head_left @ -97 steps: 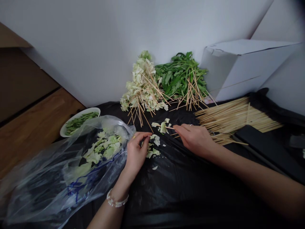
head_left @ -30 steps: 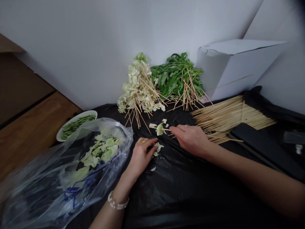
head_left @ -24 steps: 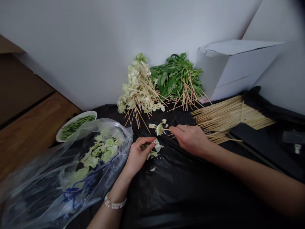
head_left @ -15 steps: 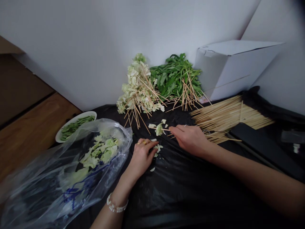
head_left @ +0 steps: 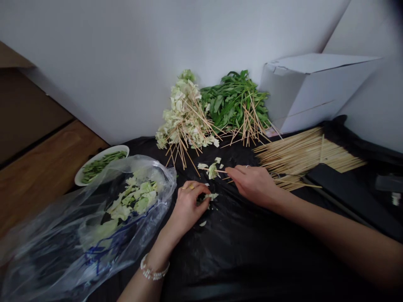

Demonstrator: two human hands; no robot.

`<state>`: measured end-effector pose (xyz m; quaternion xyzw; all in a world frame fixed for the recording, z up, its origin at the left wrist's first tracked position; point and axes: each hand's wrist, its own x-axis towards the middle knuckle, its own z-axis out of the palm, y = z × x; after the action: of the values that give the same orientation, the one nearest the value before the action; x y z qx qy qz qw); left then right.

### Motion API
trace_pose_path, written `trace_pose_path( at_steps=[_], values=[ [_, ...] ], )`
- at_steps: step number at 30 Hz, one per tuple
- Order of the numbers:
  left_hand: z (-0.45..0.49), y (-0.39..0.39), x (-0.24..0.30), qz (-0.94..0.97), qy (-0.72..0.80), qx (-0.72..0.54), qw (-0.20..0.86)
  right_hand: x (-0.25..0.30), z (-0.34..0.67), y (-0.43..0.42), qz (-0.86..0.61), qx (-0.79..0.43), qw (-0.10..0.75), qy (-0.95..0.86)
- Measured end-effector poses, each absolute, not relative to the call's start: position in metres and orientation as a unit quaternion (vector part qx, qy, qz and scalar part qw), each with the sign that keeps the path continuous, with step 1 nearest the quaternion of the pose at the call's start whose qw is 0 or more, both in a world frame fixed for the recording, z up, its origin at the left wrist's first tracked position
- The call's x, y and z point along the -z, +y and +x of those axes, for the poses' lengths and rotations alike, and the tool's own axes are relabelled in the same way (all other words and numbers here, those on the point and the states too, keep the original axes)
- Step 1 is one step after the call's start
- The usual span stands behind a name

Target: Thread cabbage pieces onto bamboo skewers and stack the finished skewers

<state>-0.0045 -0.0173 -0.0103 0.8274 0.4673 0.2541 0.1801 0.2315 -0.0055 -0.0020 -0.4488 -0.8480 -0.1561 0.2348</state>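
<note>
Left: bag (head_left: 59, 243), bowl (head_left: 77, 178) behind | left of my right grip (head_left: 253, 181): cabbage (head_left: 213, 170) on skewer (head_left: 222, 171), skewered piles (head_left: 184, 98) behind | right: loose skewers (head_left: 302, 152), box (head_left: 315, 98) behind

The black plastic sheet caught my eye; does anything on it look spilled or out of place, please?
Yes: a small pale scrap, apparently cabbage, lies loose beside the left hand, seemingly dropped because it is apart from the cabbage leaves in the clear plastic bag.
</note>
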Motion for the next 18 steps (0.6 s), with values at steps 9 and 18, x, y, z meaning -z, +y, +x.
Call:
trace_pose_path(
  at_steps=[9, 18],
  values=[
    [-0.011, -0.004, 0.016, 0.508, 0.525, -0.517, 0.447, 0.002, 0.233, -0.006, -0.418, 0.145, 0.275, -0.853],
    [-0.012, -0.004, 0.011, 0.426, 0.531, -0.579, 0.448, 0.005, 0.23, -0.009, -0.377, 0.117, 0.265, -0.88]
  ],
)
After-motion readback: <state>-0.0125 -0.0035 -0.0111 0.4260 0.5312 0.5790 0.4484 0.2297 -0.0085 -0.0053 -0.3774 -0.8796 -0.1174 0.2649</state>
